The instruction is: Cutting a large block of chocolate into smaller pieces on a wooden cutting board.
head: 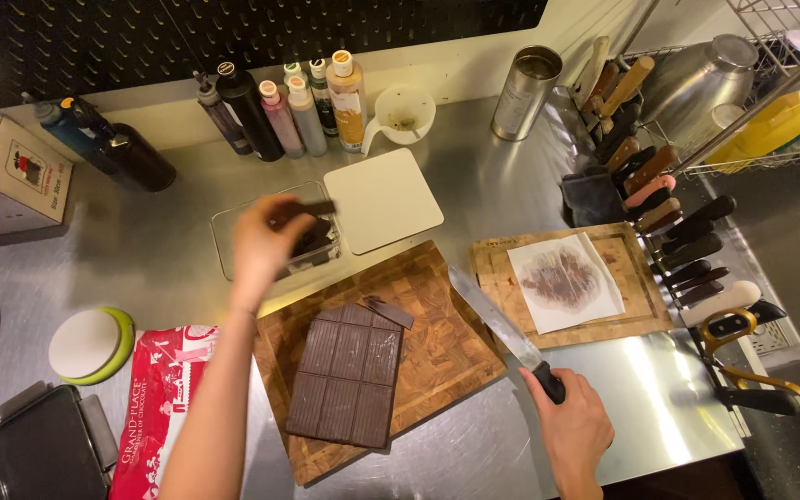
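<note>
My left hand reaches over a clear rectangular container and pinches a dark chocolate piece above it; more dark pieces lie inside. My right hand grips the black handle of a long knife, whose blade rests across the gap between two wooden boards. A big slab of dark chocolate lies on the nearer wooden cutting board, with a thin cut strip at its top right corner.
A white lid lies beside the container. A second board holds stained paper. Bottles, a white bowl, a metal tin, a knife rack, a red bag and yellow-handled scissors ring the steel counter.
</note>
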